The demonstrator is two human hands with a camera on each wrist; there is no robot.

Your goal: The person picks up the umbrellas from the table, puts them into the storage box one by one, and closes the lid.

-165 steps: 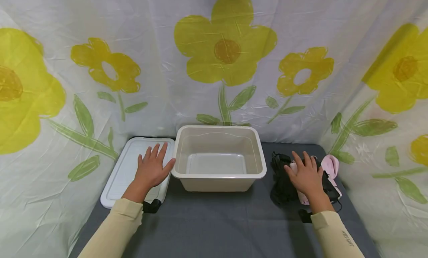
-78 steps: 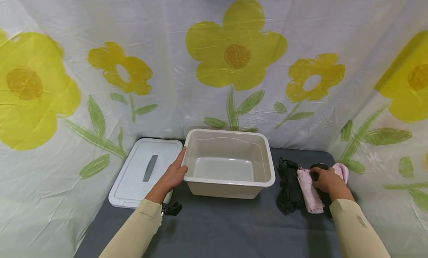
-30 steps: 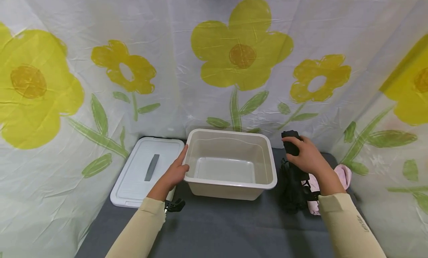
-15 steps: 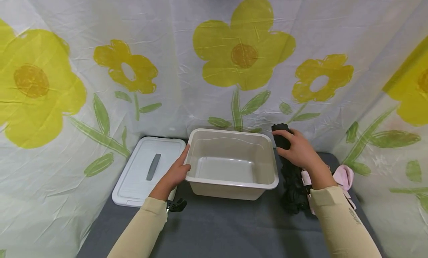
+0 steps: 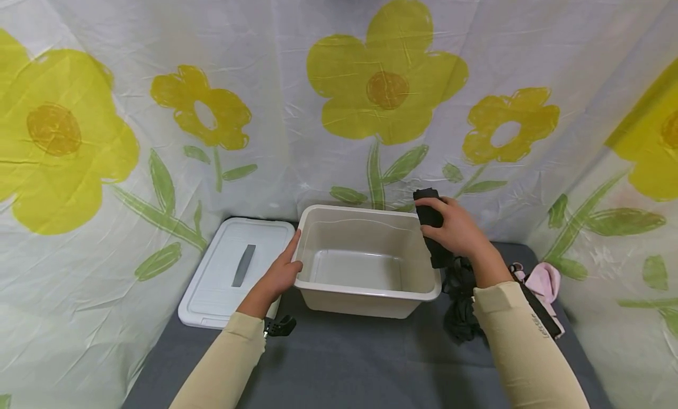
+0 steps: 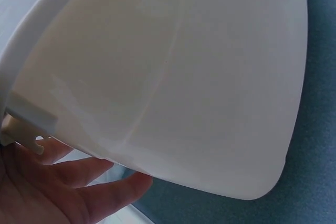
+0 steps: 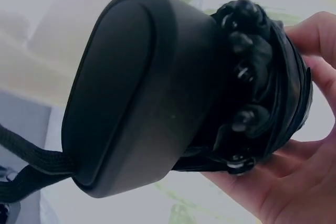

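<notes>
My right hand [image 5: 454, 228] holds a black folded compact umbrella [image 5: 430, 220] at the right rim of a beige plastic bin [image 5: 365, 292]. In the right wrist view, the umbrella's handle [image 7: 126, 93] points away from the hand, with a cord strap [image 7: 31, 150] hanging from it. The fingers and thumb wrap the bunched black fabric [image 7: 257, 87]. My left hand [image 5: 275, 282] rests against the bin's left side, fingers lying straight along the rim. In the left wrist view, its fingertips [image 6: 139, 182] touch the bin's outer wall [image 6: 210, 93].
A white lid [image 5: 212, 279] with a grey handle lies left of the bin. Right of it are a black bundled umbrella [image 5: 459, 315], a pink one with a pink loop [image 5: 544, 281], and another slim black item [image 5: 542, 312], partly hidden by my right arm. A flowered curtain [image 5: 275, 132] stands behind.
My right hand has picked up the black umbrella from the row at right and carried it left to the bin's rim. My left hand earlier moved from over the lid to the bin's side.
</notes>
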